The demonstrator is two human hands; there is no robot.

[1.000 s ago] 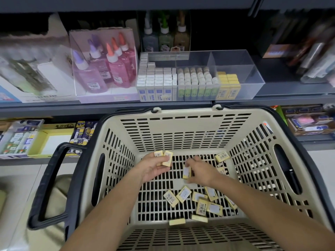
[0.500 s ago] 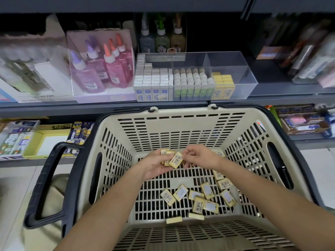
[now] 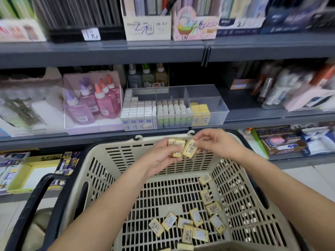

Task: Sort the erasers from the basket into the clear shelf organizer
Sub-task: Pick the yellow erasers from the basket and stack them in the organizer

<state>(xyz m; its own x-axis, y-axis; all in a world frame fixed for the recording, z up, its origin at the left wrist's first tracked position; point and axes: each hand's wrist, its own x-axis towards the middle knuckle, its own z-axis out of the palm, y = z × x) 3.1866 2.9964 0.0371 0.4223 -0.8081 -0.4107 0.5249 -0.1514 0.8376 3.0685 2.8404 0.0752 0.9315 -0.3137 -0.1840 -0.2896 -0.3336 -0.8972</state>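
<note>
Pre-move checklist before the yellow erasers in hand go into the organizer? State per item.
1. Left hand grip on the eraser stack: ok, fingers curled round it.
2. Right hand grip on the front eraser: ok, pinched at its edge.
3. Stack squared up: not ok, the front eraser is tilted off the rest.
4. Room in the clear organizer, right compartment, beside the yellow rows: ok.
5. Count in hand: cannot tell, partly hidden.
6. Basket emptied: not ok, loose erasers lie on its floor.
</note>
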